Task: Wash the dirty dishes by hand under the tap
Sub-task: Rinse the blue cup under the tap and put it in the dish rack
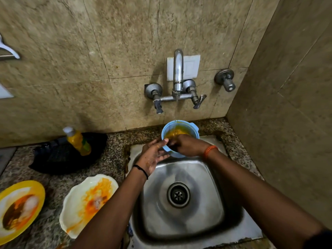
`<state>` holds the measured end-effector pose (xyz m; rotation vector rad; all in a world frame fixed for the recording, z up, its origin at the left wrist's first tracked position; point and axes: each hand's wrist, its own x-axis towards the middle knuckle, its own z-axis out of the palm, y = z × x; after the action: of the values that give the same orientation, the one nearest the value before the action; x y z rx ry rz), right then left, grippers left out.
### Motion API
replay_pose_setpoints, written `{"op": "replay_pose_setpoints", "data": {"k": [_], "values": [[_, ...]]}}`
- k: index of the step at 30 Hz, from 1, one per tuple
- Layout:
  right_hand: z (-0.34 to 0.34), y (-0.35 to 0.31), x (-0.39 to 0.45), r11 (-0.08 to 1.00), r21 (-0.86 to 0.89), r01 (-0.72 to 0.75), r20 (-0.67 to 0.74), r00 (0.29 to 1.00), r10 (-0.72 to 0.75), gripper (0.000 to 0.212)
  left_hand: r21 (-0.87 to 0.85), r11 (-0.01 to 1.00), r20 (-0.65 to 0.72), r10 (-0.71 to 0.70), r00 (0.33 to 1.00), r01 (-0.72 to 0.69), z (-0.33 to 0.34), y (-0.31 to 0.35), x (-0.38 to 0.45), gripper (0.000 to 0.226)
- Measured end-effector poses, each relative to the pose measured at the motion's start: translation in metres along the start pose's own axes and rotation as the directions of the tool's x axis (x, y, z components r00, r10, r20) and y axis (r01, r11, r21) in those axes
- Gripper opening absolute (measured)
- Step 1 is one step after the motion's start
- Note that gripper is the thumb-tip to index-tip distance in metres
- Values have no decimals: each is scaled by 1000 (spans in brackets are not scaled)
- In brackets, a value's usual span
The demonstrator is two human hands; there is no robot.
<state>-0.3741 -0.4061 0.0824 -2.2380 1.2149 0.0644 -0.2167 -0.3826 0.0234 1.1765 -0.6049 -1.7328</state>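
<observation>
A small blue bowl [188, 127] with orange-yellow residue inside is held over the back of the steel sink [212, 177]. Water runs from the tap [178, 69] straight into it. My left hand [152, 156] grips the bowl's near left rim with thumb and fingers. My right hand [188, 145] reaches over the near rim, its fingers inside the bowl. A white plate [75, 205] smeared with orange sauce lies on the counter left of the sink. Farther left sits a yellow plate [38, 188] with brown and orange leftovers.
A yellow dish-soap bottle [78, 141] stands on a black tray [53, 159] at the back left of the granite counter [115, 141]. Tap handles [197, 102] jut from the tiled wall. A side wall [287, 123] closes in on the right.
</observation>
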Motion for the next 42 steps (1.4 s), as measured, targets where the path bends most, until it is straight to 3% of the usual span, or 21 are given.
{"op": "replay_pose_setpoints", "data": {"k": [2, 5, 7, 8, 10, 12, 13, 16, 18, 19, 21, 26, 29, 31, 34, 37, 39, 42], "values": [[-5, 8, -4, 994, 32, -101, 60, 993, 99, 22, 14, 1000, 12, 5, 1000, -5, -5, -1, -1, 15], [6, 13, -1, 934, -265, -242, -172, 964, 201, 35, 30, 1000, 9, -2, 1000, 2, -1, -3, -1, 17], [12, 9, 4, 894, -349, -280, -229, 951, 208, 42, 23, 1000, -12, -9, 1000, 9, 5, -3, 0, 17], [11, 7, 6, 923, -304, -237, -162, 967, 195, 40, 28, 1000, -23, -12, 1000, 13, 7, -3, 1, 17], [5, 4, 7, 985, -50, -166, 31, 985, 168, 33, 28, 999, -52, -13, 999, 14, 6, -2, 3, 14], [3, 4, 3, 976, 173, -134, 14, 991, 134, 32, 8, 1000, -72, -5, 997, 6, 3, -1, 4, 10], [3, 6, 2, 984, 143, -109, -78, 990, 121, 36, -3, 1000, -72, 0, 997, 0, 3, 0, 5, 9], [11, 10, 1, 948, -294, -122, -359, 933, 9, 40, 6, 1000, -66, -8, 998, 8, 5, 4, 7, 11], [11, 7, -1, 888, -455, -61, -343, 933, -112, 47, 33, 999, -96, -13, 995, 16, 7, 7, 9, 14], [10, 5, -2, 886, -457, -80, -329, 941, -84, 57, 37, 999, -122, -21, 992, 26, 6, 9, 10, 17], [7, 6, -2, 948, -292, -128, -344, 939, 21, 68, 16, 999, -178, -48, 983, 52, 3, 14, 11, 23], [1, 11, -3, 993, 98, 69, -401, 916, -24, 32, 27, 998, -170, -43, 985, 48, 5, 29, 12, 42], [4, 8, 1, 829, 548, 112, -449, 876, 179, 13, 140, 983, -137, 135, 981, -115, 18, 32, 17, 45], [10, 7, 4, 746, 650, 143, -476, 842, 253, 11, 369, 894, -152, 327, 933, -253, 23, 28, 24, 41], [23, 8, 6, 622, 761, 185, -480, 805, 349, 16, 664, 682, -123, 504, 855, -307, 25, 19, 26, 44], [32, 11, 3, 281, 942, 183, -305, 818, 488, 16, 683, 644, -28, 496, 868, -346, 29, 7, 22, 65], [35, 16, 1, 89, 981, 173, -193, 818, 542, 23, 754, 561, 23, 497, 867, -341, 34, 2, 21, 78], [33, 21, -1, -85, 987, 140, -67, 818, 571, 36, 837, 369, 130, 583, 802, -404, 42, 5, 22, 86]]}}
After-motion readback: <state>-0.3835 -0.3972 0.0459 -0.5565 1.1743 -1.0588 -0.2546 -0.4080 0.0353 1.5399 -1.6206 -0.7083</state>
